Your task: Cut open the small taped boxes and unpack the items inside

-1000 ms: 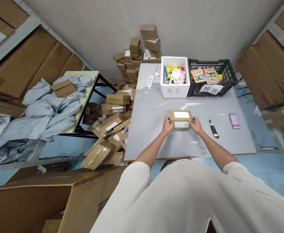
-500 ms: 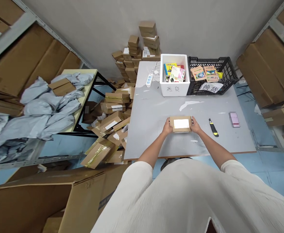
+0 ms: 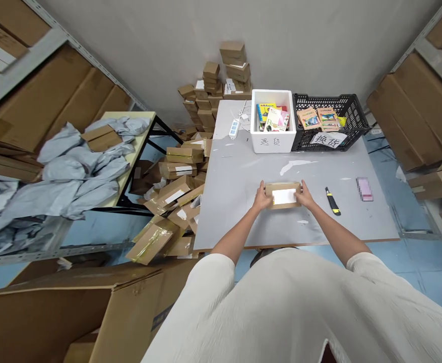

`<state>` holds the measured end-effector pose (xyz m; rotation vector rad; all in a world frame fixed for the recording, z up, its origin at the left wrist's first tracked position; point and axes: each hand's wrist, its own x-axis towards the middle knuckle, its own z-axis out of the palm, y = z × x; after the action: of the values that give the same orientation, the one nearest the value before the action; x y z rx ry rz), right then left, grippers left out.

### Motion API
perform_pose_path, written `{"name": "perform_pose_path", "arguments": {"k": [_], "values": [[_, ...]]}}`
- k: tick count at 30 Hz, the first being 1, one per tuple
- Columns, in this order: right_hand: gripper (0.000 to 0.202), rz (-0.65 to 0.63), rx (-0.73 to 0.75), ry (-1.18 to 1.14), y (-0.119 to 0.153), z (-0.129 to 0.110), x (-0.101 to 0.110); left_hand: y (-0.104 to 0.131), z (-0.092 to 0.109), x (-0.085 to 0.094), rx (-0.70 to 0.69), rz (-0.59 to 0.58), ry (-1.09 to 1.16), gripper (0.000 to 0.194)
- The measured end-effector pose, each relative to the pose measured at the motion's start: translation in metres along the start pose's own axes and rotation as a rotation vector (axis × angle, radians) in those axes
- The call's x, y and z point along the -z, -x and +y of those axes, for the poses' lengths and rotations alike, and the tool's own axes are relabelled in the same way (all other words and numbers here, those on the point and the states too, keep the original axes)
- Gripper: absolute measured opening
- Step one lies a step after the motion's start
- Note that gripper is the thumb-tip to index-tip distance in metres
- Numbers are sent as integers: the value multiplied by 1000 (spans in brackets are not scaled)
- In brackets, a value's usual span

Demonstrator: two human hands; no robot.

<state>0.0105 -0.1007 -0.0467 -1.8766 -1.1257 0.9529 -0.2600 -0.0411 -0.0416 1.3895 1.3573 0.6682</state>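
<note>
Between my two hands is a small brown cardboard box [image 3: 284,187] with a white label on the side facing me. My left hand [image 3: 261,196] grips its left end, and my right hand [image 3: 304,194] grips its right end with the thumb over the label's edge. The box is over the front part of the grey table [image 3: 236,217]; whether its underside touches the top I cannot tell. To the right of my right hand lies a black and yellow utility knife [image 3: 332,201].
Books fill a white foam box [image 3: 272,141] and a black plastic crate [image 3: 321,142] at the table's back. A power strip [image 3: 234,128] lies beside them, a pixelated pink item [image 3: 365,189] at the right. Parcels [image 3: 175,189] are heaped left of the table; grey mailing bags [image 3: 80,166] lie farther left.
The box has tipped so its labelled side turns more toward me. My right thumb has come over the label. The whole view has shifted slightly.
</note>
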Motion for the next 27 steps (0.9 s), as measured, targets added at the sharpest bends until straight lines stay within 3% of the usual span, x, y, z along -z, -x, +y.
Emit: {"name": "perform_pose_path", "arguments": {"k": [3, 7, 12, 15, 18, 23, 27], "values": [[100, 79, -37, -114, -3, -2, -3, 0, 6, -2, 17, 57, 4, 97], [94, 180, -59, -156, 1, 12, -4, 4, 1, -7, -18, 79, -30, 79], [73, 200, -97, -116, 4, 28, -4, 9, -6, -10, -13, 73, -192, 71], [56, 214, -47, -124, 2, 25, -5, 13, 1, -9, -126, 113, -361, 62], [47, 221, -32, -115, 3, 20, -5, 18, 12, -6, -287, 80, -557, 52], [44, 227, -66, -99, 8, 13, -4, 27, 25, -3, -379, -22, -716, 49], [56, 262, -41, -119, 11, 1, -9, 29, 32, -2, -316, 1, -705, 42]]}}
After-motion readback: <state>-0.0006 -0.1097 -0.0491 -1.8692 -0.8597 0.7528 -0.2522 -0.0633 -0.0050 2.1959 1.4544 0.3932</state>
